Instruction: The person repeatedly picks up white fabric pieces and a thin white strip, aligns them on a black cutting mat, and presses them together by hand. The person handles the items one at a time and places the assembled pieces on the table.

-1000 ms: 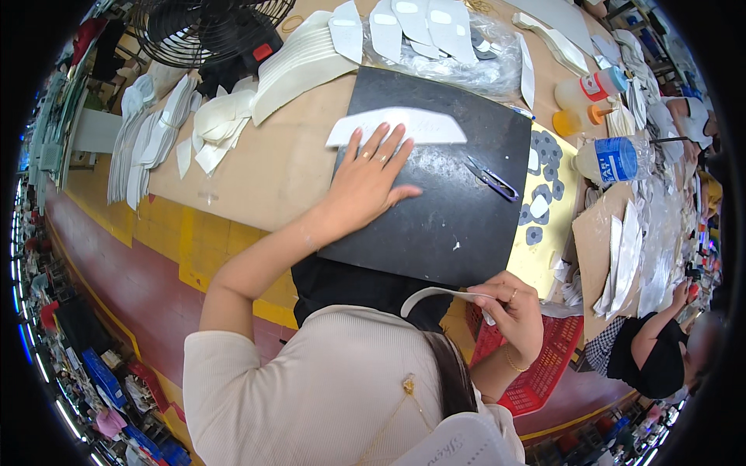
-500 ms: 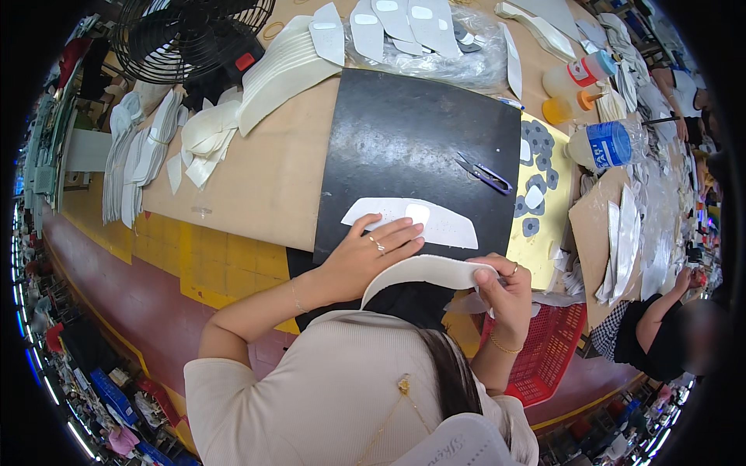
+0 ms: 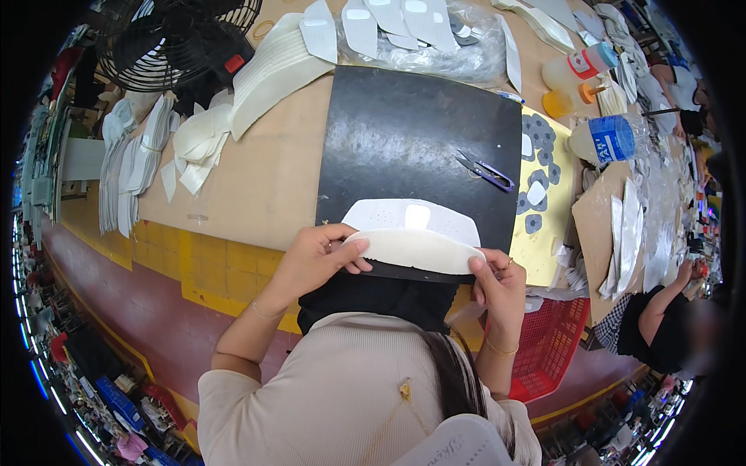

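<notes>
A curved cream-white piece of sheet material (image 3: 420, 251) is stretched between my two hands at the near edge of the black mat (image 3: 404, 116). My left hand (image 3: 326, 250) pinches its left end between thumb and fingers. At the other end, my right hand (image 3: 499, 278) grips it the same way. Just beyond lies a white perforated panel (image 3: 385, 213) with a small white patch (image 3: 417, 217) on it. The cream piece overlaps or adjoins the panel's near edge; whether they touch I cannot tell.
Purple-handled thread snips (image 3: 488, 172) lie on the mat. Right of it is a yellow sheet (image 3: 550, 256) with grey pieces, then a blue-labelled jar (image 3: 602, 141). A stack of cream pieces (image 3: 272, 70) and a black fan (image 3: 175, 39) stand left. A red basket (image 3: 548, 349) sits below.
My left hand has left the perforated panel and taken the left end of the cream piece. The piece has moved up to the panel's near edge, now held at both ends.
</notes>
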`<state>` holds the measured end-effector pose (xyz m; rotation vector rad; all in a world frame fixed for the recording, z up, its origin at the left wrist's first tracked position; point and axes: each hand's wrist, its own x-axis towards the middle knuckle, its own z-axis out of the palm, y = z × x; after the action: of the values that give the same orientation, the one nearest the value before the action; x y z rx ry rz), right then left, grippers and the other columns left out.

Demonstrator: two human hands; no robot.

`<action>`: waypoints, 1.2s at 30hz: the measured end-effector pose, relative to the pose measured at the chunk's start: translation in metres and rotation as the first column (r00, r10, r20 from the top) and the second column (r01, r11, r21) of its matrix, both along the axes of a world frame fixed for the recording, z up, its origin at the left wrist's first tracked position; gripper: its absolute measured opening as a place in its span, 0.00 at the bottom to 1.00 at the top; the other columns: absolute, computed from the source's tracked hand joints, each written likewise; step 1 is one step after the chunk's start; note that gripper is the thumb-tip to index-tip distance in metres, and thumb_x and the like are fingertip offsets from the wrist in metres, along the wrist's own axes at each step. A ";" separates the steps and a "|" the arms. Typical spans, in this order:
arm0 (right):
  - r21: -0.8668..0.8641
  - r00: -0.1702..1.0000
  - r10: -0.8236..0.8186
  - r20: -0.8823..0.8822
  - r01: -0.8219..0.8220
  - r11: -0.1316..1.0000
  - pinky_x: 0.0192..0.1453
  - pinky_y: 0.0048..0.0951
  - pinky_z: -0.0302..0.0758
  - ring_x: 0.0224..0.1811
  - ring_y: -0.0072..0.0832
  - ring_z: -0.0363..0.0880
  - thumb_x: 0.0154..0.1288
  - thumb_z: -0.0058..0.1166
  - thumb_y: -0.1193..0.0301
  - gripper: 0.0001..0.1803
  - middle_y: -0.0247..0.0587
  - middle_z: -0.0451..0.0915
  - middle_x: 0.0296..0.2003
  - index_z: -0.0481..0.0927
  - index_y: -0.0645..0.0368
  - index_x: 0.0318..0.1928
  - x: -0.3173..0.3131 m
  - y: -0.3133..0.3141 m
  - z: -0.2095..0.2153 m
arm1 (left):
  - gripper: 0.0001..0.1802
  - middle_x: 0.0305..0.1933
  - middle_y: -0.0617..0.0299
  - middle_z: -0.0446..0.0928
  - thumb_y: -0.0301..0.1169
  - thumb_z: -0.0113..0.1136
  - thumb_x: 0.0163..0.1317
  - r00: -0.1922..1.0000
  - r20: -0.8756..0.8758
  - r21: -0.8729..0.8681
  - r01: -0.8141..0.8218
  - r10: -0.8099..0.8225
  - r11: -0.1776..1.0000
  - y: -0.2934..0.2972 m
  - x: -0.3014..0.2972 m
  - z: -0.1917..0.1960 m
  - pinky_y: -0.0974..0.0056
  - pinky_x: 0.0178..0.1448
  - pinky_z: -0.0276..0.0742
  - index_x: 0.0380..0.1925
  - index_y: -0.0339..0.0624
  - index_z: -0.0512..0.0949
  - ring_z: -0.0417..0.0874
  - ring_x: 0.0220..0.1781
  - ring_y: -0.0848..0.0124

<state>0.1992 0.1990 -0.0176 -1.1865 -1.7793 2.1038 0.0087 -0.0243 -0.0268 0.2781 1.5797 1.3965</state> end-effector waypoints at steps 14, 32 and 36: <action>0.498 0.980 -0.022 0.198 -0.082 0.863 0.24 0.18 0.63 0.20 0.11 0.65 0.65 0.64 0.69 0.12 0.32 0.80 0.21 0.82 0.67 0.33 -0.029 0.009 -0.029 | 0.14 0.17 0.59 0.77 0.34 0.64 0.65 0.921 -0.381 -0.232 -0.017 -0.075 0.972 0.020 -0.027 -0.008 0.69 0.24 0.72 0.27 0.32 0.80 0.79 0.17 0.74; 0.590 0.966 -0.037 0.254 -0.125 0.797 0.25 0.23 0.66 0.19 0.18 0.67 0.63 0.65 0.68 0.12 0.36 0.78 0.21 0.80 0.66 0.32 -0.032 0.005 -0.026 | 0.16 0.17 0.62 0.74 0.34 0.66 0.64 0.867 -0.485 -0.302 -0.041 -0.116 0.953 0.027 -0.020 -0.012 0.72 0.20 0.70 0.25 0.33 0.76 0.73 0.16 0.79; 0.604 0.952 -0.043 0.302 -0.156 0.781 0.26 0.25 0.68 0.19 0.20 0.69 0.63 0.65 0.68 0.12 0.38 0.77 0.20 0.80 0.66 0.31 -0.035 0.004 -0.023 | 0.17 0.16 0.61 0.74 0.35 0.68 0.63 0.784 -0.596 -0.347 -0.055 -0.175 0.936 0.026 -0.021 -0.008 0.69 0.20 0.68 0.23 0.35 0.74 0.73 0.15 0.75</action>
<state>0.1639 0.2030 -0.0404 -1.2884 -2.3978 1.1908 -0.0125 0.0018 -0.0351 0.6158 2.3053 0.9811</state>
